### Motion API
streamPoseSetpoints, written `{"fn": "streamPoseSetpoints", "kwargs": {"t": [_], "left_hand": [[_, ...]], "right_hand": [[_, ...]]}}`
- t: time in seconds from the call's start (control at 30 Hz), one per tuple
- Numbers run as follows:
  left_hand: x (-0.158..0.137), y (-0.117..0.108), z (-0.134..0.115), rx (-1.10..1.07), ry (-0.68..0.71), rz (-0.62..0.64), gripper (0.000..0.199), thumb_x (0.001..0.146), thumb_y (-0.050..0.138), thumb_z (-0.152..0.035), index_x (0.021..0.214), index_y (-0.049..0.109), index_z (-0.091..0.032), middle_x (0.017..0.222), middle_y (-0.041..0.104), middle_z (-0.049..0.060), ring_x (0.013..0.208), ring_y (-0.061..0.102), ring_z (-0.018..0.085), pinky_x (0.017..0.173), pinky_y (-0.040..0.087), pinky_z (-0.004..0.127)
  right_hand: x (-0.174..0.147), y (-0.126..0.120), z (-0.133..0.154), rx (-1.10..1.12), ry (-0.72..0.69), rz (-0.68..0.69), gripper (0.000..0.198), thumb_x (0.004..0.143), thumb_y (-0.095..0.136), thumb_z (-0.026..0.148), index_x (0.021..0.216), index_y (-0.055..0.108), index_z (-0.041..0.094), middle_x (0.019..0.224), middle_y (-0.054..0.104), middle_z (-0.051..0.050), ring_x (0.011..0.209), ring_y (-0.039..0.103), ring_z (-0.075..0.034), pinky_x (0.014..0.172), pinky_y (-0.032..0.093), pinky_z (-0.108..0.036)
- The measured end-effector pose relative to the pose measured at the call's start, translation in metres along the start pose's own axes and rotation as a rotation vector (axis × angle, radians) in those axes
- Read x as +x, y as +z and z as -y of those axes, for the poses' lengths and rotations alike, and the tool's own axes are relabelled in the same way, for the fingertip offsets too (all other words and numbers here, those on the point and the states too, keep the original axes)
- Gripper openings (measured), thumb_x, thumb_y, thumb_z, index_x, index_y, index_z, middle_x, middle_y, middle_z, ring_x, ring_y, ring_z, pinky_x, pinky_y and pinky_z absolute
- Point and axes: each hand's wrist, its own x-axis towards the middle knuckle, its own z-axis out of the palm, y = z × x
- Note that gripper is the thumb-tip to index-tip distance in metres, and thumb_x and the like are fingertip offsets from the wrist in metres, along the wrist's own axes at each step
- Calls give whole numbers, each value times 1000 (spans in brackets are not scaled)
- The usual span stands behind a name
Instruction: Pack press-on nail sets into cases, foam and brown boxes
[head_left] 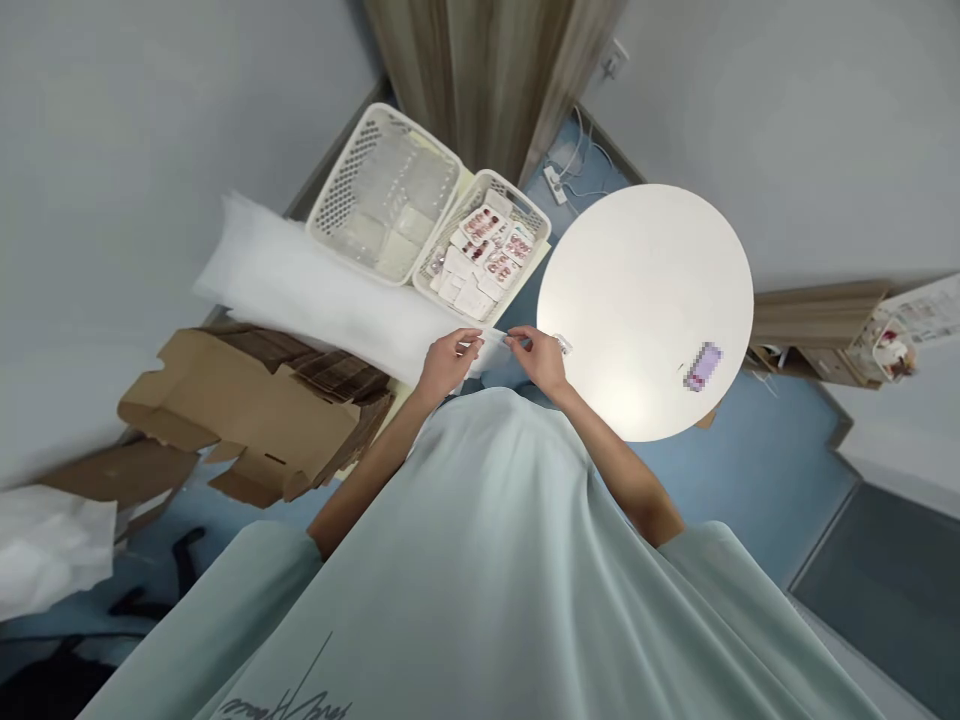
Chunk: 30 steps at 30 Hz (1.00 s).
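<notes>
My left hand (448, 360) and my right hand (537, 358) are held close together in front of my chest, each pinching one end of a small clear plastic packet (493, 337). The packet spans the gap between the two hands. Beyond the hands, on the floor, stand two white plastic baskets: the nearer one (532, 215) holds several packets with red and pink contents, the farther one (334, 190) holds clear flat packets. What is inside the held packet is too small to tell.
A round white table (645, 290) stands at the right with a small blurred purple item (703, 366) on it. A white padded roll (300, 285) and flattened cardboard boxes (247, 410) lie at the left. A curtain (487, 70) hangs behind the baskets.
</notes>
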Motion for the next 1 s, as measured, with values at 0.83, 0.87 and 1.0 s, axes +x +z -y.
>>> {"fn": "streamPoseSetpoints", "kwargs": {"t": [0.83,0.87,1.0], "left_hand": [[-67,-112,55,-212,-110,-436,36,103,65,-42,131,76,-22,128,82,10,101,81,24,97,65,37],[-67,-113,56,-214,-108,-432,36,103,65,-43,131,76,-22,128,82,10,101,81,23,97,65,37],[-65,-117,55,-222,-108,-426,36,103,66,-44,131,76,-24,131,81,11,102,81,24,95,66,37]], "right_hand": [[72,195,93,-853,-210,522,36,113,39,6,139,62,14,147,66,-21,126,75,-28,102,61,-38],[70,193,94,-850,-209,520,34,114,40,9,138,63,15,146,67,-19,124,75,-28,101,61,-38],[60,179,105,-823,-225,500,29,117,44,22,134,67,21,139,70,-15,115,76,-29,95,60,-39]]}}
